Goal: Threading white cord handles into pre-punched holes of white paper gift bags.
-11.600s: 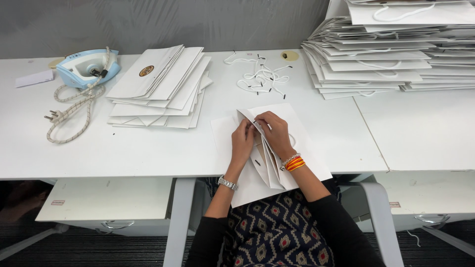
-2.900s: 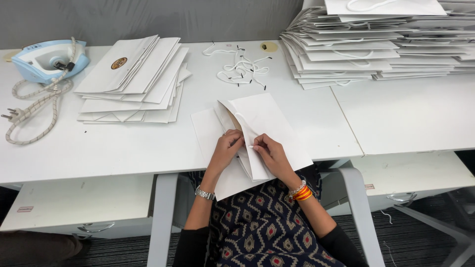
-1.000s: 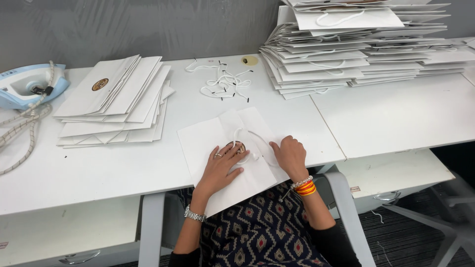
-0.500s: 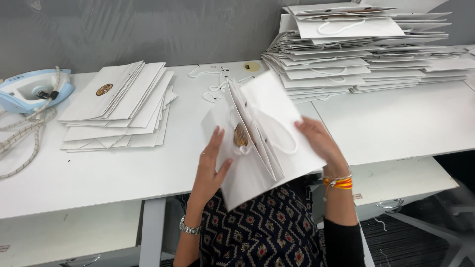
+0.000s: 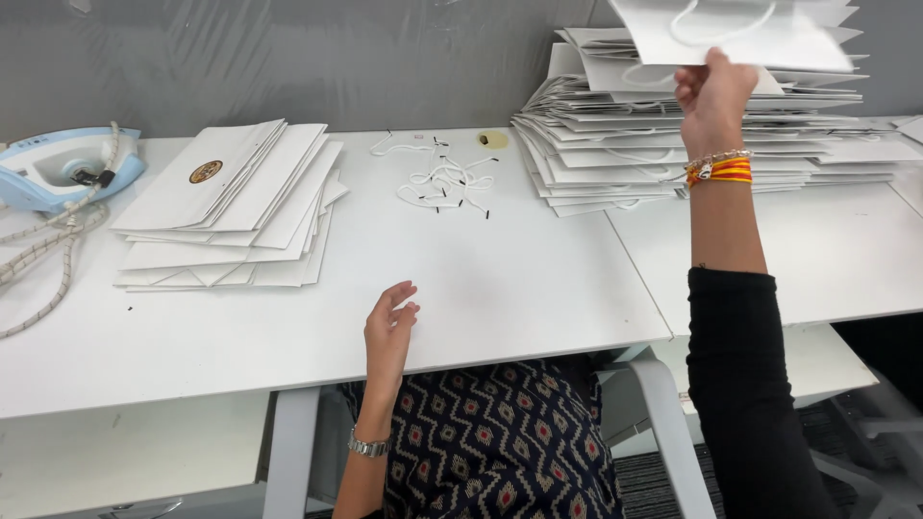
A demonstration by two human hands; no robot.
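Observation:
My right hand (image 5: 713, 91) is raised at the far right and grips the near edge of a flat white paper bag with a cord handle (image 5: 740, 29), held just above the tall stack of finished bags (image 5: 615, 135). My left hand (image 5: 387, 329) rests open at the front edge of the white table (image 5: 481, 279), fingers apart, holding nothing. A lower pile of flat white bags with a round gold seal (image 5: 231, 207) lies to the left. Loose white cord handles (image 5: 444, 178) lie at the back middle.
A light blue clothes iron (image 5: 62, 165) with a braided cord (image 5: 38, 259) sits at the far left. A small yellowish roll (image 5: 492, 139) lies near the cords. A second table (image 5: 817, 250) joins on the right. A grey wall runs behind.
The bag I pressed flat before me was lifted and carried up to the right by my right hand onto the tall stack. My left hand let go and stayed at the table edge.

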